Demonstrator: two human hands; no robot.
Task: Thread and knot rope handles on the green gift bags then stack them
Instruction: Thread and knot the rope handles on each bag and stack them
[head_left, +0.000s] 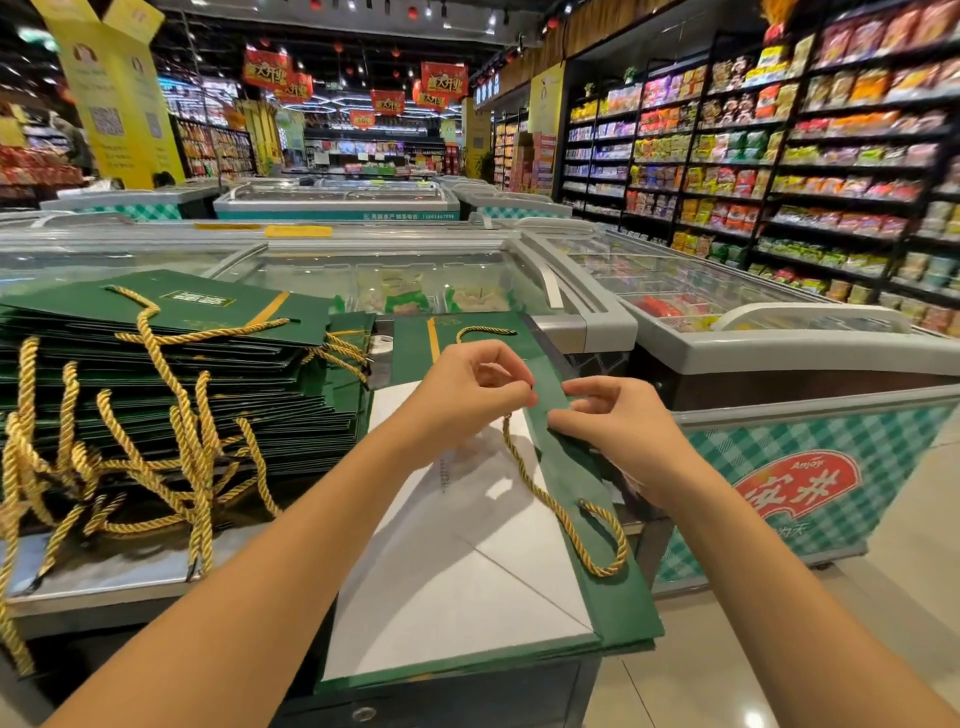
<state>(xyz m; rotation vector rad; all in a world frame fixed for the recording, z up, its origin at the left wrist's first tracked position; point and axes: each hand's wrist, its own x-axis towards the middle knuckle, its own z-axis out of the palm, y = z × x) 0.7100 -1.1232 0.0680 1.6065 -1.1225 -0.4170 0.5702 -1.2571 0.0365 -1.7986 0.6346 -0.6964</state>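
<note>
1. Green and matt, the flat paper gift bag (618, 608) lies nearest, opened so that its white creased inside faces up. Its stiff folded top band runs as a long strip from 5 o'clock up to 11 o'clock.
2. Across that band lies a gold twisted rope (540, 493). One end is already through the near hole. The slack curls in a loop at 5 o'clock, then climbs to the hands.
3. At the band's far end, the left hand (467, 387) pinches the rope's free tip. The right hand (623, 421), just beside it at 3 o'clock, pinches the band's edge. The second hole, hidden by fingers, probably sits between them, so the left hand is nearer the threading.
4. A thick stack (182, 395) of finished green bags sits at 9 o'clock, its gold handles dangling.
5. Beyond are glass-lidded freezer chests (415, 275), and at 2 o'clock, packed shelves (779, 156).
</note>
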